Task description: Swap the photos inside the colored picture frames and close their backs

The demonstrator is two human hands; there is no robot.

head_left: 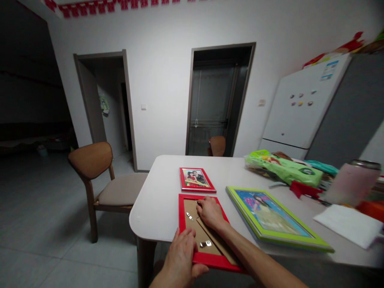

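Note:
A red picture frame point(181, 212) lies face down at the table's near edge, its brown backing board point(192, 228) facing up. My left hand point(181, 256) is closed round the frame's near left corner, with the thumb along the near edge. Over the far part of the backing, my right hand point(210, 212) has its fingers pinched at a small metal clip point(197, 203), mostly covered by the fingertips. Two more metal clips show on the board, one at the left point(189, 216) and one nearer me point(205, 243). The brown stand leg point(214, 240) lies partly under my right forearm.
Beyond the frame lies a smaller red framed photo point(198, 180), face up. A large green framed photo point(270, 216) is to the right. Further right are a green packet point(282, 166), a pink jar point(352, 182) and white paper point(349, 224). A wooden chair point(96, 164) stands left of the table.

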